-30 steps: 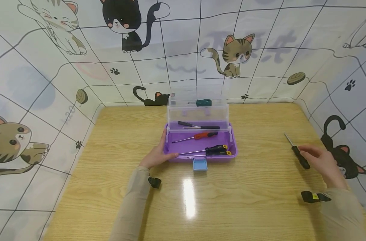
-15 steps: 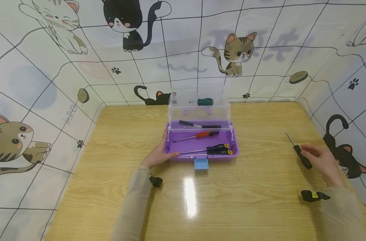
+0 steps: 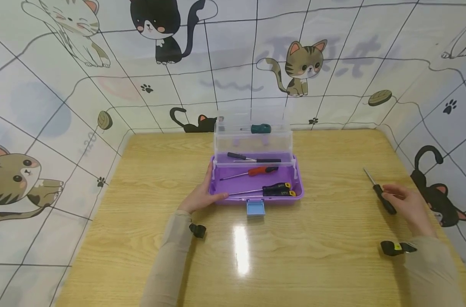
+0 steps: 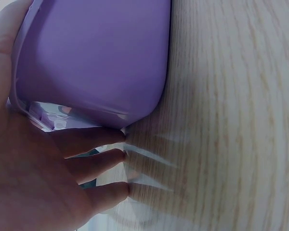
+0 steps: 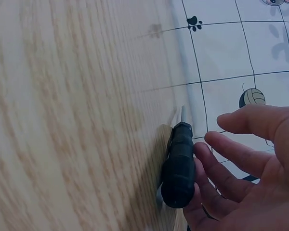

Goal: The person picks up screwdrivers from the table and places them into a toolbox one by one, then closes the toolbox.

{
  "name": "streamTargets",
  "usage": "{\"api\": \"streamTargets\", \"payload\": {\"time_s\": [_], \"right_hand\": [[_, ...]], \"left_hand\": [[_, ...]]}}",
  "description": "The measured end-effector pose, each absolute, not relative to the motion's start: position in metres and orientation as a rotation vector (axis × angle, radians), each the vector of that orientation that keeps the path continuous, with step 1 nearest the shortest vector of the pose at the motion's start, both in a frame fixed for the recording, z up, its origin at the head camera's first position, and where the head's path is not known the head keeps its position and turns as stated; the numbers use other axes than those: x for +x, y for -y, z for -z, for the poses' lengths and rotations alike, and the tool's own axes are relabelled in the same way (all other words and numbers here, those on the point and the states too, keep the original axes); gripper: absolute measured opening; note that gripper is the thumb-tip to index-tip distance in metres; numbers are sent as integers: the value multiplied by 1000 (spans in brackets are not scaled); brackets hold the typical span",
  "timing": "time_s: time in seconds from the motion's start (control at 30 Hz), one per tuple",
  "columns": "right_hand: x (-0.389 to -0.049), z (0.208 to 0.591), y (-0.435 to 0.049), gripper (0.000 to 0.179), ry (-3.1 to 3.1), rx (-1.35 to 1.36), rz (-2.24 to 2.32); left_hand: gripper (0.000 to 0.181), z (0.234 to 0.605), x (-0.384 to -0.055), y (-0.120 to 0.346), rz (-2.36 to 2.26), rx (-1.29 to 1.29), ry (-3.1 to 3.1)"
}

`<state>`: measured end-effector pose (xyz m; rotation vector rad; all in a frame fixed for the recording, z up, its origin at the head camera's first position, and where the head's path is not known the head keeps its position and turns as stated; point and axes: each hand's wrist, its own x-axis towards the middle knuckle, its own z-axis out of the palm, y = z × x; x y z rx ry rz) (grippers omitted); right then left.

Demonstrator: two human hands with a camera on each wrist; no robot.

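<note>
A purple toolbox (image 3: 238, 183) with a raised clear lid stands at the table's back middle. My left hand (image 3: 200, 197) rests against its left end, thumb along the front rim; in the left wrist view, straight fingers (image 4: 98, 166) reach down to the tabletop beside it. On the table at the right lies a screwdriver (image 3: 383, 198) with a black handle, its shaft pointing away. My right hand (image 3: 407, 207) is just right of the handle. In the right wrist view the fingertips touch the handle (image 5: 179, 166), with the thumb apart from it.
Inside the toolbox lie a red-handled screwdriver (image 3: 261, 171) and several black-handled screwdrivers (image 3: 277, 190). A green-handled screwdriver (image 3: 260, 128) sits in the lid. A blue latch (image 3: 255, 207) hangs at the box front. Cat-print sheets (image 3: 171, 89) border the wooden table (image 3: 313, 256).
The head view has shifted slightly. Both hands, the toolbox and the screwdriver on the table keep nearly the same places.
</note>
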<state>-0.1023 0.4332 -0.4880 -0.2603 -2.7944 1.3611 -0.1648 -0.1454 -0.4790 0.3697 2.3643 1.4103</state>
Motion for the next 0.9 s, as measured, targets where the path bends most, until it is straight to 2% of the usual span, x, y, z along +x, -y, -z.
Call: {"api": "streamTargets", "payload": {"time_s": [0.2,0.57,0.9], "right_hand": [[-105,490,-434,40,2797,-289,-1404],[-108,497,-434,56,2881,-409,-1330],[-110,498,-431,52,2958,-471,-1142]], "left_hand": [[118,484,-167,146,-1391,370,-2397],[118,488,-169,147,-1363,348,-2402],[117,489,-169,148,-1362,353,-2403]]}}
